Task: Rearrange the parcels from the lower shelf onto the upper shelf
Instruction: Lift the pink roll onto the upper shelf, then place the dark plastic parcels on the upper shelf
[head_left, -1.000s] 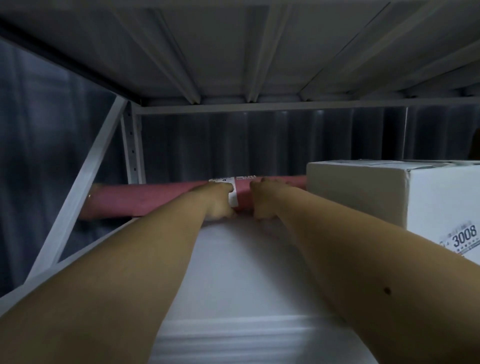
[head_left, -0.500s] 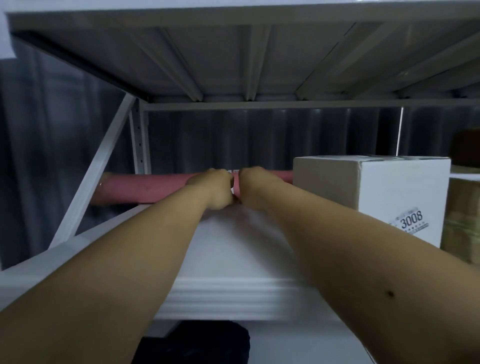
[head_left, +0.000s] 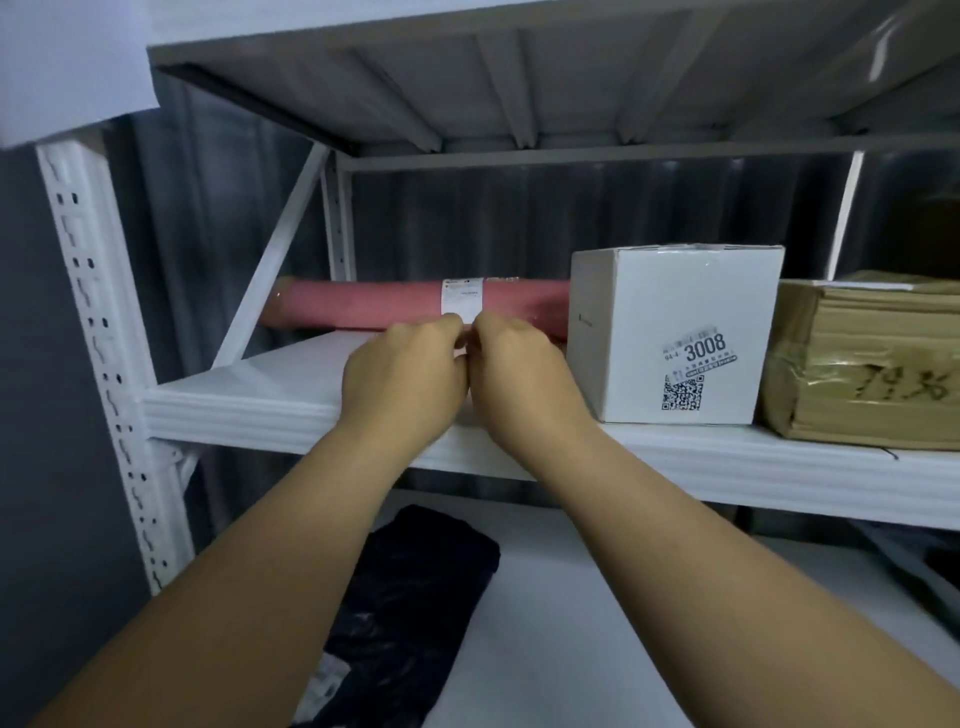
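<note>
A long pink roll (head_left: 363, 306) with a white label lies along the back of the upper shelf (head_left: 260, 410). My left hand (head_left: 405, 374) and right hand (head_left: 519, 374) hover side by side over that shelf, in front of the roll's label. Both have their fingers curled and hold nothing that I can see. Right of the hands a white box (head_left: 670, 332) marked 3008 stands on the same shelf, its left side covering the roll's right end. A brown wrapped parcel (head_left: 862, 364) lies beside the box. A black plastic parcel (head_left: 410, 613) lies on the lower shelf (head_left: 571, 623), under my left forearm.
A white perforated post (head_left: 98, 338) stands at the left, and a diagonal brace (head_left: 270, 260) crosses in front of the roll's left end. The underside of another shelf (head_left: 519, 88) hangs close above. A dark corrugated wall closes the back.
My view has pulled back and down, out of the shelf bay. Both hands have drawn back from the pink roll toward the shelf's front. The roll stays at the back.
</note>
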